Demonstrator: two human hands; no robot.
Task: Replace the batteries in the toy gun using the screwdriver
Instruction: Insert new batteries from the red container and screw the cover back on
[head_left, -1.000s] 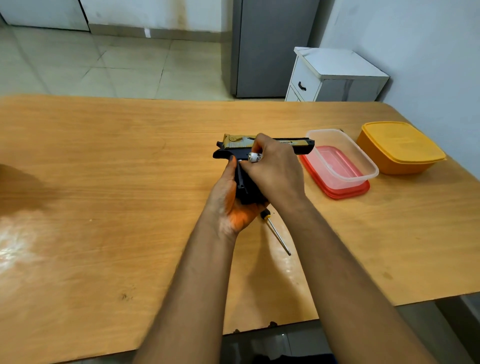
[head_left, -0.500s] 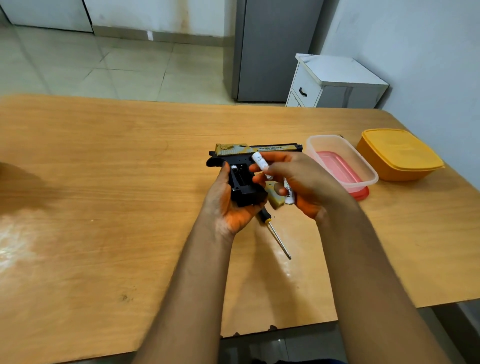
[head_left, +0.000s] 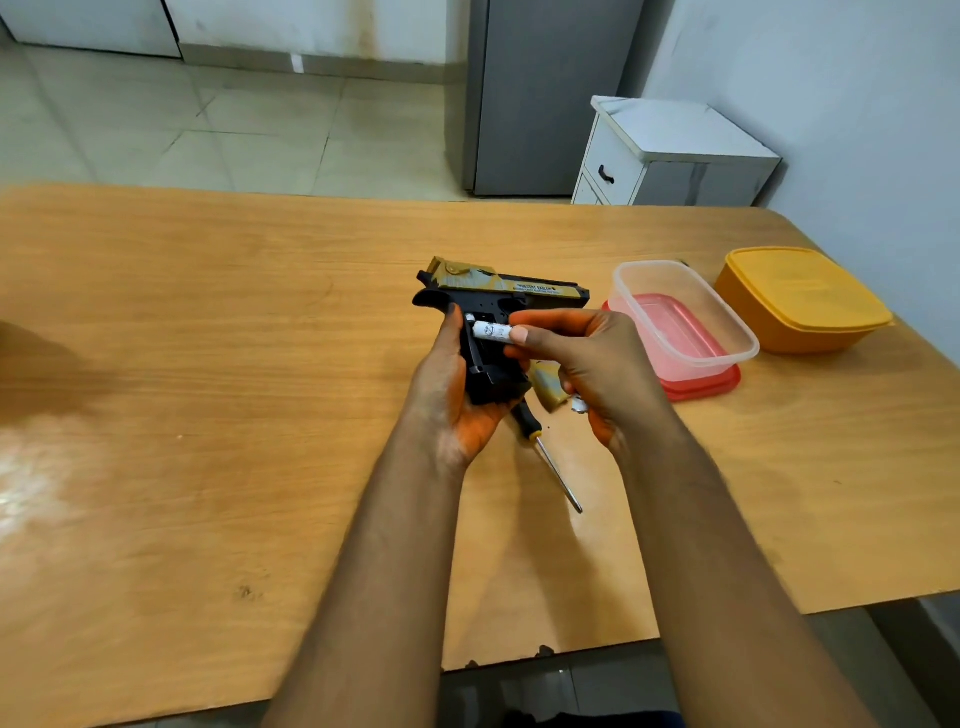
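One big wooden table (head_left: 208, 364) fills our room with its tiled floor (head_left: 208, 130). Our left hand (head_left: 452, 395) grips the toy gun (head_left: 493, 312) above it. Our right hand (head_left: 587, 364) pinches a white battery (head_left: 491, 331) at the gun's grip. Our screwdriver (head_left: 550, 457) lies below.

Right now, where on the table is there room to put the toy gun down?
The wide bare stretch of wooden table left of the left hand is free, and so is the near edge between the arms. It is crowded on the right: the screwdriver lies under the hands, then the clear tub on its red lid, and the yellow box.
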